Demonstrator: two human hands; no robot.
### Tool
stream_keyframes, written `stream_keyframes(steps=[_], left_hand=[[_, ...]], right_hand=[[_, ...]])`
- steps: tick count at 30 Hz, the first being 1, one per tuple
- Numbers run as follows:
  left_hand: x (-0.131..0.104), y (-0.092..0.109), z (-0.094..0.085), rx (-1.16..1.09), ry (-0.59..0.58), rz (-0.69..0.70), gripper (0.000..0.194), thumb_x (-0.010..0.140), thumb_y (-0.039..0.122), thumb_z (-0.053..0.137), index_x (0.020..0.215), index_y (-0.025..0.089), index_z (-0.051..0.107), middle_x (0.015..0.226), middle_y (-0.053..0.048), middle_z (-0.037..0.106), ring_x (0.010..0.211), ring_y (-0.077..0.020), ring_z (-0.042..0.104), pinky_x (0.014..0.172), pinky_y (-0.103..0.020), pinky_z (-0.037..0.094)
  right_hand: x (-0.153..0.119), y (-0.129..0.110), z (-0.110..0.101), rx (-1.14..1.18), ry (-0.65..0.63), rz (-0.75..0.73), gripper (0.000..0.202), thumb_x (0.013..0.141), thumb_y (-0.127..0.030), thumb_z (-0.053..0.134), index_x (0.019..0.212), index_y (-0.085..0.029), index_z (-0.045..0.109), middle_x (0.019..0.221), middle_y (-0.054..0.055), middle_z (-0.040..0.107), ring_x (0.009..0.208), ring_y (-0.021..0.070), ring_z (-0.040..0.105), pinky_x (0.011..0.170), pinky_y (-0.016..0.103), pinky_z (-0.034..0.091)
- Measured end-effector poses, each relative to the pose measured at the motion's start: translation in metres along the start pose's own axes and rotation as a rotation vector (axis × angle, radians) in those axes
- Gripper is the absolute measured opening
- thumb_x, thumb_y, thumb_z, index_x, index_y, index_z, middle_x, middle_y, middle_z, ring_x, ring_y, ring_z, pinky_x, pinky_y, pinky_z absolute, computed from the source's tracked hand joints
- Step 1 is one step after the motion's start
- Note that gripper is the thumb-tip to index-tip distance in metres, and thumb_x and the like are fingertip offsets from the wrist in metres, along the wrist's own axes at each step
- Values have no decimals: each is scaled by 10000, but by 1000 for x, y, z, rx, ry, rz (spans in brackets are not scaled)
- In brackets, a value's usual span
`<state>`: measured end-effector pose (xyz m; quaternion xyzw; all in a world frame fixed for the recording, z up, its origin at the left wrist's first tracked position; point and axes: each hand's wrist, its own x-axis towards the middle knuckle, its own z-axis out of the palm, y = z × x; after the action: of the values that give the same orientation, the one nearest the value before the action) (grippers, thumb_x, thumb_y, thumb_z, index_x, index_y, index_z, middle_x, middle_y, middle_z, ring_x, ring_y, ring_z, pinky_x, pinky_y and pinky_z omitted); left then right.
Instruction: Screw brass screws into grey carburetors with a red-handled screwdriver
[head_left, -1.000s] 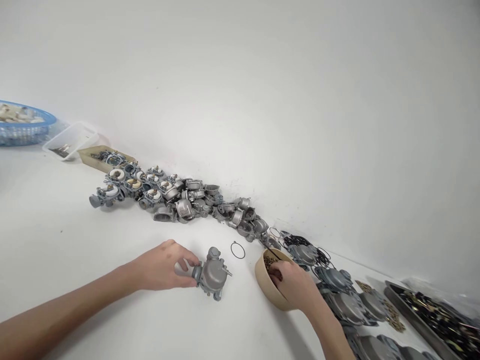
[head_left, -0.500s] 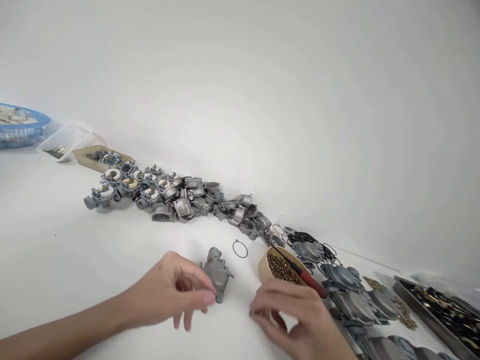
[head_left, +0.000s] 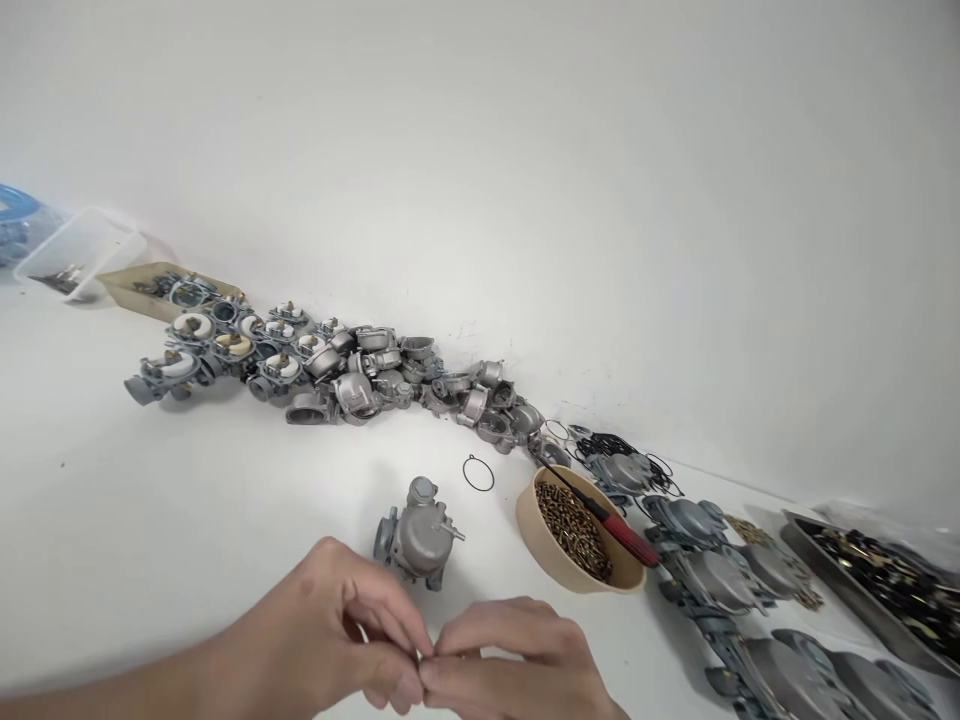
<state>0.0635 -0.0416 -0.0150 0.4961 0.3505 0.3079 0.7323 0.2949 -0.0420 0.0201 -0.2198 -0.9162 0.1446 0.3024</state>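
My left hand (head_left: 360,630) and my right hand (head_left: 510,655) meet at the fingertips in front of me. Both are closed in a pinch, and whatever lies between the fingers is too small or hidden to make out. Just beyond them a grey metal carburetor (head_left: 424,535) stands on the white table, apart from the fingers. A thin black rubber ring (head_left: 478,473) lies flat behind it. To the right is a tan bowl (head_left: 531,538) full of small brass-coloured screws (head_left: 570,530), with a red-handled screwdriver (head_left: 626,537) resting across it.
Carburetor bodies with white floats (head_left: 281,368) and loose metal bowls (head_left: 356,395) form a heap along the wall. Assembled carburetors (head_left: 716,580) line the right, beside a metal tray (head_left: 885,610) of dark parts. Black rings (head_left: 607,447) lie behind. A clear plastic box (head_left: 94,245) is far left.
My right hand has moved left from beside the bowl, and its fingertips now meet those of my left hand. My left hand has come away from the carburetor. The view has shifted slightly.
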Motion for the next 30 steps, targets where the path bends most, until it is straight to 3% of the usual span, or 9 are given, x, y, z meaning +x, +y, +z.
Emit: stream_keyframes(steps=[5,8,12,16,22,30], left_hand=[[-4,15,-24,275,174,176,165,805,383,798,829,234,866,744,-24,801,648,-178,668,629,-272,577],[-3,19,-37,393,304,268,185,828,425,784,841,254,852,831,-23,806,700,-184,668,610,-256,556],[5,15,-41,491,355,322,192,831,438,783,821,251,825,860,-24,791,742,-187,675,604,-242,526],[14,5,-40,474,337,326,202,826,439,781,808,241,818,843,-26,781,703,-176,653,582,-241,533],[16,-3,-41,406,274,311,213,847,430,763,913,247,851,905,-40,803,734,-198,681,610,-275,599],[19,-1,-42,592,261,402,156,872,366,729,881,259,842,867,-17,809,717,-184,694,608,-259,580]], right_hand=[[10,22,-11,107,212,131,244,963,-99,633,1087,-238,790,919,51,786,753,139,742,621,234,592],[6,43,-6,162,357,343,154,948,-194,681,1056,-221,788,846,56,800,758,187,775,579,262,618],[2,58,10,305,390,605,156,871,-326,774,941,-187,770,792,52,805,683,204,780,522,256,622],[5,60,19,288,391,611,143,838,-332,785,848,-194,818,757,48,806,556,165,716,538,276,623],[10,56,22,274,394,559,121,840,-284,742,877,-230,844,862,63,820,759,192,759,644,283,618],[9,57,24,307,398,540,112,851,-249,709,881,-210,810,872,72,808,773,191,756,663,285,597]])
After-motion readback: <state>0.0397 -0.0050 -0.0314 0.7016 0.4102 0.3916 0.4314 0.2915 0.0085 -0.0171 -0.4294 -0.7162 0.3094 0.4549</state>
